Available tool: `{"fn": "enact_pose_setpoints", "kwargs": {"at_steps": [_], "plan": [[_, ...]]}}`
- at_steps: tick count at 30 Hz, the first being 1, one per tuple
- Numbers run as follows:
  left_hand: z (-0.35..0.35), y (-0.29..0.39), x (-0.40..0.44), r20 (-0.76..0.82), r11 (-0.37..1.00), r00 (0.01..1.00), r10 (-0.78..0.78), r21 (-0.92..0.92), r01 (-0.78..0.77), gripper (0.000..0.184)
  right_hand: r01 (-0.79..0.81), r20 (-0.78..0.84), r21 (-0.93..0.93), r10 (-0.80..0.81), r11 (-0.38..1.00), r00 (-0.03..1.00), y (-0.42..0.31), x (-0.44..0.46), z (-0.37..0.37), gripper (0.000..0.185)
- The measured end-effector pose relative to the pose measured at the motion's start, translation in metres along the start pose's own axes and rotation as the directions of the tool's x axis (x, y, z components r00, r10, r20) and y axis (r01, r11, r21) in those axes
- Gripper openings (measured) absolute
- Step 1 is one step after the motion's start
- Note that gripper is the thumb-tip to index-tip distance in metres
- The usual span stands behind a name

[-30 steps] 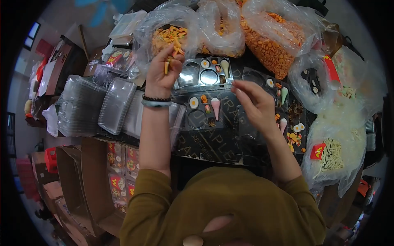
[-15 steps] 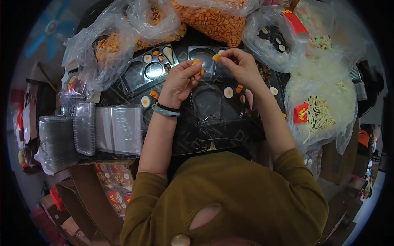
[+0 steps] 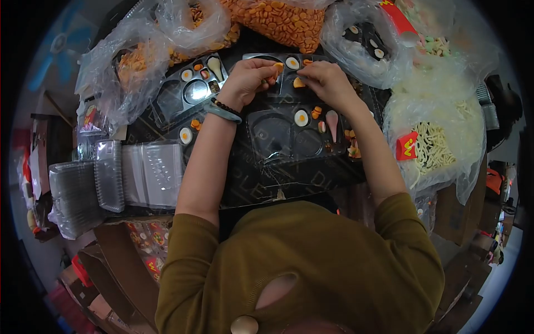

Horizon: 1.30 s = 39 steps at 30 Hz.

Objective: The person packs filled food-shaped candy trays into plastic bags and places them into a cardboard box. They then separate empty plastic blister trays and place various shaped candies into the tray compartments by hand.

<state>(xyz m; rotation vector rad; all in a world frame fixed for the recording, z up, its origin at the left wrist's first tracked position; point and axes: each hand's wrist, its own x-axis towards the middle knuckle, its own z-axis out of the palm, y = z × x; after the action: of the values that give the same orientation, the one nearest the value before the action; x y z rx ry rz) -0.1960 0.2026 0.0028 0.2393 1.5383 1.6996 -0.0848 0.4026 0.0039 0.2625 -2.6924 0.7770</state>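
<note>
My left hand (image 3: 253, 79) is closed around small orange and yellow pieces (image 3: 278, 67), over the left part of an upper clear tray. Just right of it, my right hand (image 3: 329, 82) has its fingers pinched by an orange-yellow piece (image 3: 299, 83); whether they grip it I cannot tell. A fried-egg piece (image 3: 292, 63) lies between the hands. Below them, a clear compartment tray (image 3: 272, 153) holds an egg piece (image 3: 301, 117), orange pieces (image 3: 316, 112) and a pink cone-shaped piece (image 3: 332, 126). Another tray (image 3: 167, 100) with a pale green cone piece (image 3: 214, 68) is to the left.
Plastic bags of orange pieces (image 3: 283, 25) stand along the back. At right, a bag (image 3: 461, 161) holds pale noodle-like strands (image 3: 434, 147) and a red packet (image 3: 406, 146). Stacked clear lids (image 3: 75, 192) sit at left, above an open cardboard box (image 3: 125, 259).
The view has shifted over the trays. My left hand has moved from the back-left bag to the upper tray with its pieces, and my right hand is now close beside it.
</note>
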Motion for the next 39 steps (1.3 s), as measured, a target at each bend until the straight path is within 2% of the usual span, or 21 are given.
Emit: {"fn": "enact_pose_setpoints", "kwargs": {"at_steps": [2,3,6,9,12,15,18,19,20,21,24,26,27,30,33,35,37,38,39], "plan": [[0.008,0.001,0.000,-0.045,0.997,0.999,-0.023,0.073,0.026,0.018,0.115,0.020,-0.140,-0.114,0.983,0.993,0.005,0.000,0.005,0.016],[0.010,0.001,0.000,-0.073,0.993,0.997,-0.032,0.108,0.040,0.019,0.075,0.047,-0.134,-0.069,0.988,0.996,0.004,0.000,0.006,0.013],[0.010,-0.004,0.003,-0.032,0.986,0.999,-0.025,0.162,0.030,0.016,0.065,0.129,-0.276,-0.030,0.959,0.991,-0.004,0.001,0.007,0.012],[0.012,-0.007,0.007,-0.047,0.982,0.999,-0.012,0.186,0.021,0.013,-0.111,0.129,-0.081,0.121,0.991,0.984,-0.016,0.003,0.002,0.013],[0.015,-0.004,0.006,-0.055,0.985,0.998,-0.043,0.165,0.051,0.010,0.146,0.071,-0.290,-0.131,0.946,0.989,-0.008,-0.002,0.009,0.018],[0.011,-0.008,0.010,-0.021,0.994,0.998,-0.059,0.093,0.060,0.010,-0.061,-0.085,-0.062,0.055,0.996,0.995,-0.003,0.001,0.016,0.013],[0.010,-0.010,0.010,-0.029,0.998,0.998,-0.063,-0.004,0.063,0.011,-0.332,-0.025,0.268,0.351,0.904,0.936,-0.008,0.001,0.023,0.012],[0.012,-0.009,0.010,-0.040,0.997,0.997,-0.071,0.011,0.072,0.011,-0.252,-0.060,0.044,0.255,0.967,0.965,-0.009,0.000,0.021,0.012],[0.014,-0.007,0.009,-0.052,0.996,0.996,-0.079,0.026,0.081,0.011,-0.161,-0.071,-0.184,0.150,0.970,0.986,-0.010,0.000,0.018,0.012],[0.015,-0.005,0.007,-0.066,0.995,0.994,-0.085,0.041,0.088,0.011,-0.062,-0.058,-0.402,0.043,0.914,0.997,-0.011,0.000,0.015,0.012],[0.013,-0.007,0.008,-0.048,0.996,0.997,-0.067,0.049,0.070,0.012,-0.046,-0.126,-0.313,0.006,0.949,0.992,-0.014,0.000,0.012,0.017],[0.011,-0.008,0.008,-0.016,0.997,0.998,-0.062,0.046,0.062,0.012,-0.142,-0.151,0.003,0.140,0.990,0.978,-0.018,0.005,0.016,0.019],[0.011,-0.009,0.009,0.004,0.997,0.998,-0.060,0.046,0.060,0.012,-0.187,-0.149,0.163,0.211,0.969,0.966,-0.020,0.006,0.018,0.020],[0.012,-0.007,0.007,0.048,0.998,0.997,-0.056,0.026,0.055,0.012,-0.340,0.001,0.453,0.381,0.824,0.925,-0.013,0.008,0.025,0.021],[0.008,-0.006,0.004,-0.005,0.999,1.000,0.001,0.043,-0.001,0.011,-0.321,-0.082,0.402,0.383,0.857,0.920,-0.018,0.007,0.019,0.018],[0.008,-0.008,0.004,-0.035,0.993,0.999,0.030,0.114,-0.026,0.011,-0.085,-0.145,0.089,0.098,0.992,0.985,-0.021,0.008,0.018,0.015],[0.009,-0.009,0.005,-0.051,0.985,0.997,0.055,0.169,-0.046,0.011,0.172,-0.121,-0.194,-0.198,0.966,0.973,-0.016,0.006,0.024,0.015],[0.009,-0.011,0.005,-0.054,0.981,0.997,0.061,0.187,-0.050,0.012,0.185,-0.036,-0.176,-0.194,0.967,0.980,-0.014,0.004,0.027,0.012],[0.009,-0.011,0.005,-0.059,0.978,0.996,0.067,0.204,-0.054,0.012,0.135,-0.045,-0.075,-0.139,0.988,0.989,-0.014,0.003,0.024,0.012]]}}
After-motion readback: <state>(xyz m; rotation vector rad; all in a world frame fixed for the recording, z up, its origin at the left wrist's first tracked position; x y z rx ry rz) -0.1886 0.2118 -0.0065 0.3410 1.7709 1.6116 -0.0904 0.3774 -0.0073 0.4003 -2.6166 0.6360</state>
